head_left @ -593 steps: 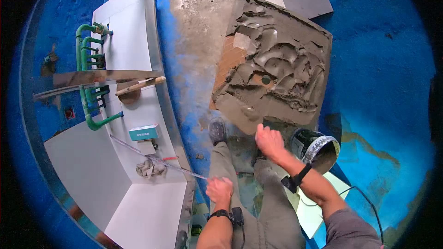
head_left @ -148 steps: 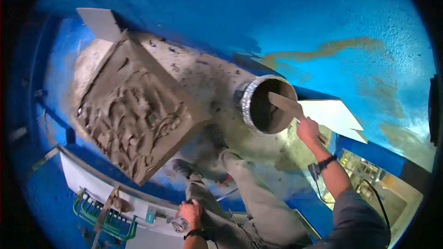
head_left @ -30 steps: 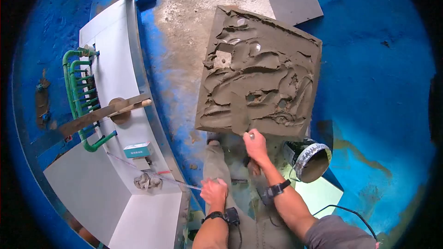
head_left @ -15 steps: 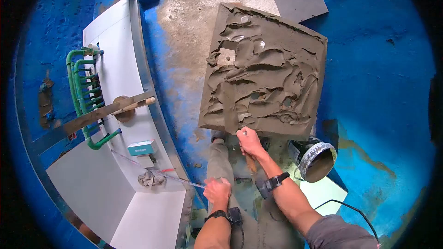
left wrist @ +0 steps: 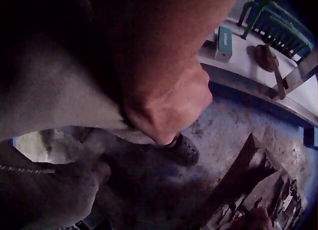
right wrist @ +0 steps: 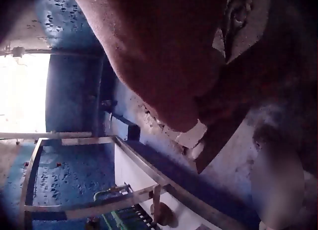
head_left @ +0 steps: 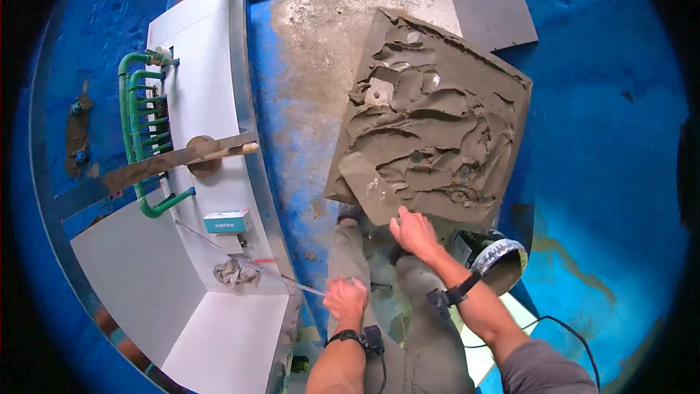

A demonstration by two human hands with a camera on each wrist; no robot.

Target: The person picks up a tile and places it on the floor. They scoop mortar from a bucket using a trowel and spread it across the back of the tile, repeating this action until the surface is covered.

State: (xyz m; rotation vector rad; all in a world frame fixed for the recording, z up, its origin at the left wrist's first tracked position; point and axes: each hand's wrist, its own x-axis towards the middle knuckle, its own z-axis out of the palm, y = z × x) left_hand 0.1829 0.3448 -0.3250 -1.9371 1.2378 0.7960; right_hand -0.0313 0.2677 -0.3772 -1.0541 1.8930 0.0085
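Observation:
In the head view, a square slab (head_left: 437, 131) carries thick, ridged grey-brown mortar, with a small pale square patch (head_left: 379, 93) near its left edge. My right hand (head_left: 417, 237) grips a trowel at the slab's near edge. The trowel's broad, smeared blade (head_left: 370, 188) lies over the near left corner. My left hand (head_left: 345, 298) rests on my left knee with bent fingers; its back fills the middle of the left wrist view (left wrist: 169, 106). A measuring strip (head_left: 292, 282) ends beside it. The right wrist view is dark, mostly hand and forearm (right wrist: 154, 56).
A mortar-smeared bucket (head_left: 503, 259) stands right of my right hand. On the left are a white ledge (head_left: 200, 80) with metal framing, green pipes (head_left: 131, 109), a teal box (head_left: 227, 222) and a cloth (head_left: 235, 272). A grey tile (head_left: 494, 7) stands beyond the slab.
Mortar now covers the brown left side that was bare at first. The trowel came from the bucket to the slab, and its blade has since swung to the near left corner. My left hand stays on the knee.

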